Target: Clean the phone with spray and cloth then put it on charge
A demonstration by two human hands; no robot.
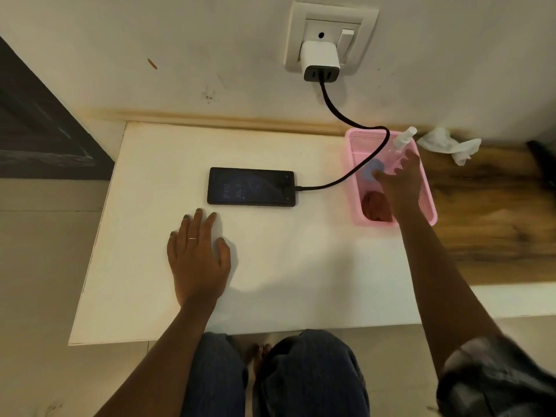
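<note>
The phone (251, 186) lies flat and face up on the white counter (301, 266), screen lit, its long side parallel to the wall. A black cable (343, 180) is plugged into its right end. The cable runs up across the near corner of a pink basket (428, 212) to a white charger (321, 60) seated in the wall socket (301, 31).

The left hand (198, 257) rests palm down on the counter just in front of the phone's left half, fingers straight and together, grasping nothing. Its fingertips stop short of the phone's near edge; a ring shows on one finger.

The right hand (400, 182) is to the right of the phone, well apart from it, reaching over the pink basket. Its fingers are spread and relaxed; it grips nothing visible. A clear spray bottle (401, 142) stands at the basket's far end, just beyond the fingertips; contact cannot be determined owing to blur. A blue item (373, 170) and a reddish cloth (373, 206) lie inside the basket, partly under the hand.

A crumpled white tissue (448, 144) lies on the wooden surface (496, 221) right of the basket.
</note>
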